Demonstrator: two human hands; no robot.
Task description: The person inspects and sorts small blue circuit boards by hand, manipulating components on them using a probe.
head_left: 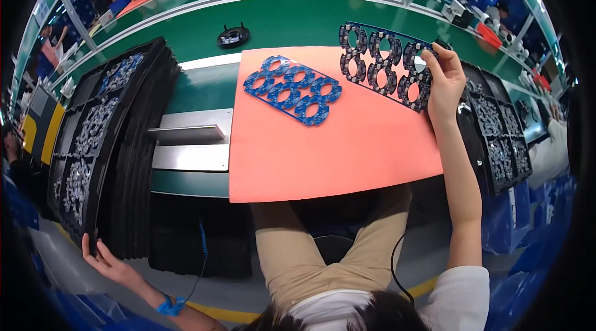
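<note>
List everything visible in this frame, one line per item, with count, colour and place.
ringed circuit panel: 1, blue, flat on the mat
dark ringed panel: 1, blue-black, mat's far right edge, held by the right hand
mat: 1, orange, bench centre
tray stack: 1, black, left
trays of parts: black, right
round fixture: 1, black, on green belt
metal plate: 1, silver, left of mat
left hand: on tray stack's near corner
right hand: gripping dark panel

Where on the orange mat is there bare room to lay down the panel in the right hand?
The near half of the orange mat is bare, below the blue ring-board panel lying flat. The dark ring-board panel held by the right hand overhangs the far right corner. Crowded: stacked black trays left, by the left hand; parts tray right.
</note>
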